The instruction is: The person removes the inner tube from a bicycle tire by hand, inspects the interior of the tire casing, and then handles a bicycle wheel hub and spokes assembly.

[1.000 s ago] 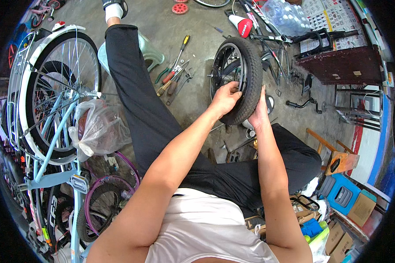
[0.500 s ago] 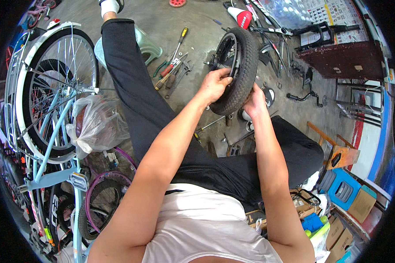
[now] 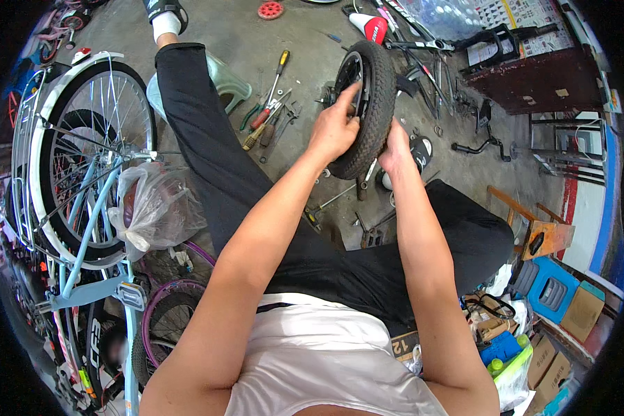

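A small bicycle wheel [image 3: 369, 111] with a knobby black tyre stands tilted in front of me. My left hand [image 3: 334, 130] is at its left side, index finger stretched up along the rim, the other fingers curled and the thumb by the tyre's sidewall. On the tread's right side, my right hand [image 3: 395, 147] grips the tyre low down; its fingertips are hidden behind the rubber. To the left of the wheel lie a yellow-handled screwdriver [image 3: 283, 64], red-handled pliers [image 3: 262, 116] and several other hand tools on the concrete floor.
A light blue bicycle [image 3: 93, 218] with a tied plastic bag [image 3: 158, 208] beside it fills the left. Purple-rimmed wheels [image 3: 152, 305] lie below. Bike frame parts [image 3: 430, 47], a crank [image 3: 491, 149] and a wooden stool [image 3: 549, 239] are on the right. My legs stretch around the work.
My left index finger has straightened and moved up along the rim. The wheel sits slightly further left, and my right hand has shifted a little left and up with it.
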`<state>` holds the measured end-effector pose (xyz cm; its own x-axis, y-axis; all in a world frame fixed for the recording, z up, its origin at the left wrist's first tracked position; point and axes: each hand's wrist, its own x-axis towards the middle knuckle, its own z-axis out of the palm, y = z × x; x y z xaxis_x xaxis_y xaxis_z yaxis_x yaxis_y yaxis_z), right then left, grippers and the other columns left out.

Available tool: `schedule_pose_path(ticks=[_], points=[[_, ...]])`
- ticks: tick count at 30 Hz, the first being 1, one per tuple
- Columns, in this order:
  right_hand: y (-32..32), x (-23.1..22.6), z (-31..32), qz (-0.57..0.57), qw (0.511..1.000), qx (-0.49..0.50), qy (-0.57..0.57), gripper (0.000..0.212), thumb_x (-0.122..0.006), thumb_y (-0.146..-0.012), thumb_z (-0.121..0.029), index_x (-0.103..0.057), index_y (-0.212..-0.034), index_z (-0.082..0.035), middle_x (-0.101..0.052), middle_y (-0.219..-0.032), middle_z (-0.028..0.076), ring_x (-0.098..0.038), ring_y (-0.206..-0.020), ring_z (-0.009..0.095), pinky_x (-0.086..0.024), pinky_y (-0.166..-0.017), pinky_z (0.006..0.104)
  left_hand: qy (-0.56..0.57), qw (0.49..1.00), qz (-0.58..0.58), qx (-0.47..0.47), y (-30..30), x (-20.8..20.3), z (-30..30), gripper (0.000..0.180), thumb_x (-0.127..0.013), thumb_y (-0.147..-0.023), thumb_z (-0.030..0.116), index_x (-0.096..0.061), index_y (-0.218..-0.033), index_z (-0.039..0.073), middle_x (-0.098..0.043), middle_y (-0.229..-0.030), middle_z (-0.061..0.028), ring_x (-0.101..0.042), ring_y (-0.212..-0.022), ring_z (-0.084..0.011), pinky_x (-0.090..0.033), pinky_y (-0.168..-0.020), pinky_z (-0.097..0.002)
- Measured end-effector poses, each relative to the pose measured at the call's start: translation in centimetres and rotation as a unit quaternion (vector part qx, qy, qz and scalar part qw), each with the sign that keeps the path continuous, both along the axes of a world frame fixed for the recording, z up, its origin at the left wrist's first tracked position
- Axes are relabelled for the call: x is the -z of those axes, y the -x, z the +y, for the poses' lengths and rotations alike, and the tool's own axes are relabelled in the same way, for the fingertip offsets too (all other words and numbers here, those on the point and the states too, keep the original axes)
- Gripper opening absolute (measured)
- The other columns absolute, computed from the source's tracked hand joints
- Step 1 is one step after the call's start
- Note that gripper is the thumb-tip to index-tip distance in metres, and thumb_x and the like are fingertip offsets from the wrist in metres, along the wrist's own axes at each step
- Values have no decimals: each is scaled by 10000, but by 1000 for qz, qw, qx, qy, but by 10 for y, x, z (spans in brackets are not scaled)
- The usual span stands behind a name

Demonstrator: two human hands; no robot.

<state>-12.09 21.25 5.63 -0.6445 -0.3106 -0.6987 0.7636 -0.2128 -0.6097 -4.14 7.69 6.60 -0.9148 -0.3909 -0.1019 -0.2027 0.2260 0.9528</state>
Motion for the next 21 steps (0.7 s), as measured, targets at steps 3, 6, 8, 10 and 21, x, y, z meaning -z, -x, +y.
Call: schedule_pose_path(ticks=[3,6,8,10,21], points=[[-16,-27,-4,29,999,-21,37,671,-427,-982,-619,-565,-1290,-39,-640,-1202,102,-611,-1070,244,-450,-975,416,195,980,21,17,4,0,-10,520,-603,-812,104,-540,-1321,191,-676,-974,-172,-666,-870,-361,-519,-754,-479],[-21,-31,-10,83,996,-6,23,694,-441,-967,-642,-568,-1278,-35,-643,-1181,98,-619,-1040,223,-471,-943,389,213,976,2,47,9,-12,-15,382,-631,-814,126,-605,-1194,158,-677,-980,-156,-655,-905,-373,-510,-782,-487],[-25,-25,-16,117,993,4,-6,707,-446,-962,-648,-562,-1275,-25,-642,-1171,95,-621,-1015,206,-485,-918,373,238,970,-30,47,11,-22,-18,329,-651,-806,140,-630,-1133,153,-673,-990,-145,-646,-924,-374,-508,-804,-479],[-28,-18,-23,151,984,15,-91,732,-445,-957,-664,-627,-1150,18,-660,-1025,91,-616,-895,178,-492,-833,341,256,966,-13,25,11,-24,-20,277,-666,-809,139,-648,-1086,131,-670,-980,-129,-647,-926,-352,-509,-813,-452],[-20,7,-33,225,958,29,-177,795,-451,-949,-677,-676,-908,85,-668,-863,122,-584,-795,192,-470,-788,355,-466,873,30,-139,-48,-28,-64,162,-652,-955,166,-616,-1088,82,-682,-926,-33,-642,-837,-141,-496,-748,-296]])
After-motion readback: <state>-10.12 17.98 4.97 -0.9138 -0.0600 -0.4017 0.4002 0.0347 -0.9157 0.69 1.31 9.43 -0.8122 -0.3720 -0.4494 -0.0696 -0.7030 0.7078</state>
